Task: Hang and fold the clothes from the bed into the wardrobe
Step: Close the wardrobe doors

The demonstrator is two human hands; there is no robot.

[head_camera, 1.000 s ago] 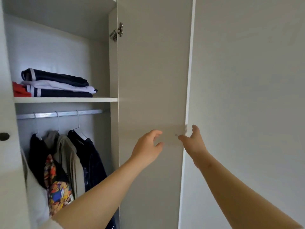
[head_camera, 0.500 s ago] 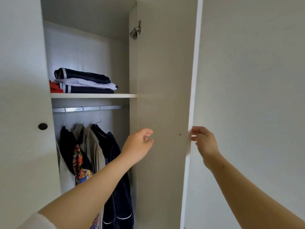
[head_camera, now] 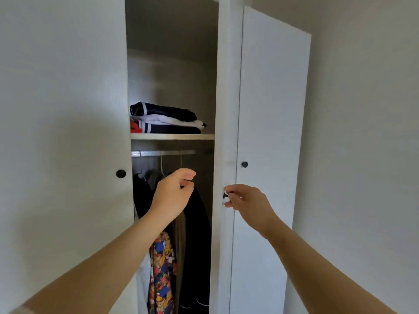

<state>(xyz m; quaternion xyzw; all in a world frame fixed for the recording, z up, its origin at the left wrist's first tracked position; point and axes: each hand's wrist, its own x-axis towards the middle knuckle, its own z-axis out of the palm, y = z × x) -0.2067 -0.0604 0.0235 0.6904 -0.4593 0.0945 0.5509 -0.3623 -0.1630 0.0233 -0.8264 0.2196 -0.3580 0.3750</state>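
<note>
Head view only. Looks like the shutting-up step, going by the clothes already stowed: folded stack (head_camera: pixel 165 120) sitting on the shelf (head_camera: pixel 172 137) mid-frame, hung garments (head_camera: pixel 195 234) on the rail (head_camera: pixel 163 152) just below, lower centre. Pinching the small dark knob (head_camera: pixel 225 196) on the middle door (head_camera: pixel 224 109) with the right hand (head_camera: pixel 247 203), right of centre. Left hand (head_camera: pixel 172 196) floating in front of the hangers, fingers loosely curled, gripping nothing. Probably calls for swinging that door closed, getting the left arm out of the gap first. Can't see the bed, so no telling what's left.
</note>
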